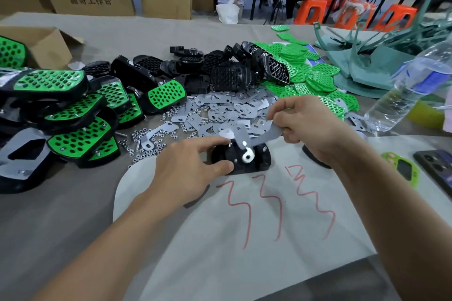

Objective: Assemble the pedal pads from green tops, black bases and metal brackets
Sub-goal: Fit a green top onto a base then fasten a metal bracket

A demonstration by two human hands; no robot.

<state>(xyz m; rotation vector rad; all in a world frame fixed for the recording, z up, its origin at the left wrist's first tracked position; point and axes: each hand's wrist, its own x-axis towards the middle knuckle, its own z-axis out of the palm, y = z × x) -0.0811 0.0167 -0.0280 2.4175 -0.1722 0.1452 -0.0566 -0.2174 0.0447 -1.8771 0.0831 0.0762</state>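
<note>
A black base [254, 165] is seen lying on a white sheet [220, 239] marked with red strokes, at the middle of the desk [61, 215]. Its left end is held between the thumb and forefinger of the left hand [186, 168]. A curved metal bracket [264, 135] is pinched in the fingers of the right hand [308, 127] and held over the base; whether its blurred lower end touches the base cannot be told. The hands are kept apart, one at each side of the base. Just behind, loose brackets [227, 107] and nuts [146, 146] are spread. Farther back, spare bases [195, 71] and green tops [308, 73] are piled. Finished pads [66, 110] are stacked at the left, and a water bottle [411, 85] is seen at the right.
</note>
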